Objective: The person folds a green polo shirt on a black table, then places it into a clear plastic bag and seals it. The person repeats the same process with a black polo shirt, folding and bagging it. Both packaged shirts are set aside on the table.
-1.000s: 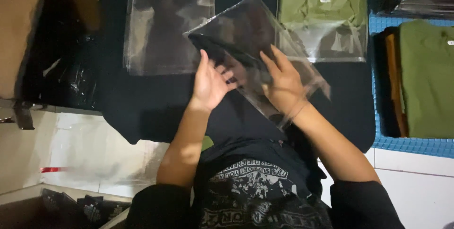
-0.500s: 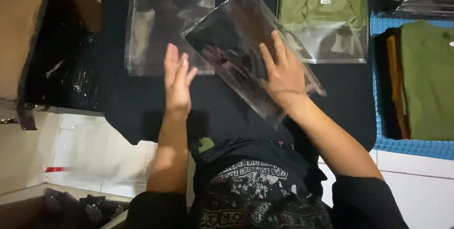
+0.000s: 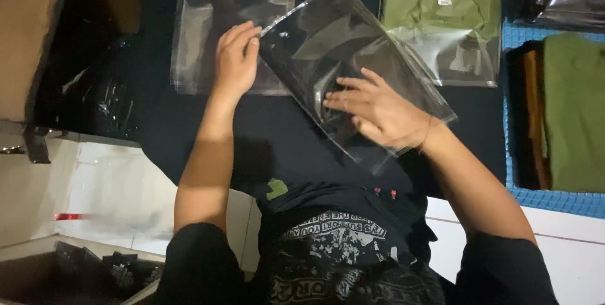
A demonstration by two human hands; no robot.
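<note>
The person's left hand [image 3: 234, 59] pinches the left corner of a clear plastic bag [image 3: 353, 59] between thumb and fingertips. The right hand [image 3: 378, 113] lies flat on the bag's lower half, fingers spread and pressing, not clenched. The bag holds a dark folded garment; it rests tilted on a black cloth [image 3: 265, 135] at the centre of the work surface. Just beside it, upper left, lies a second clear bag [image 3: 201, 34]; whether it holds anything cannot be told. Upper right, a bagged green shirt [image 3: 444, 21]. Far right, a blue basket [image 3: 548, 201] holds folded green, orange and dark garments. At left, a cardboard box [image 3: 31, 40] contains dark plastic-wrapped items.
</note>
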